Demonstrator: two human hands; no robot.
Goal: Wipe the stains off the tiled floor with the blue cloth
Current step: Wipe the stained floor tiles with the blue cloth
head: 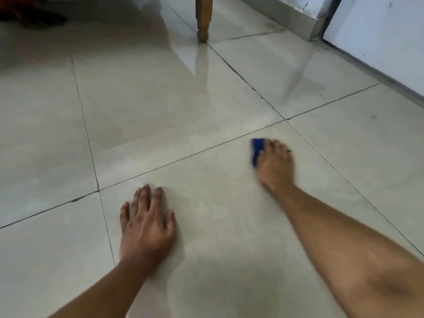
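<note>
My right hand (275, 165) presses a small blue cloth (257, 150) flat on the pale glossy tiled floor (142, 115). The cloth sits just below a dark grout line, and only its left part shows past my fingers. The hand is blurred. My left hand (146, 223) lies palm down on the same tile, nearer to me and to the left, fingers spread, holding nothing. A faint whitish smear (206, 203) covers the tile between my two hands.
A wooden furniture leg (203, 21) stands on the floor at the top centre. A white wall with a grey skirting (376, 53) runs along the right side. Dark red fabric (27, 14) lies in the top left corner.
</note>
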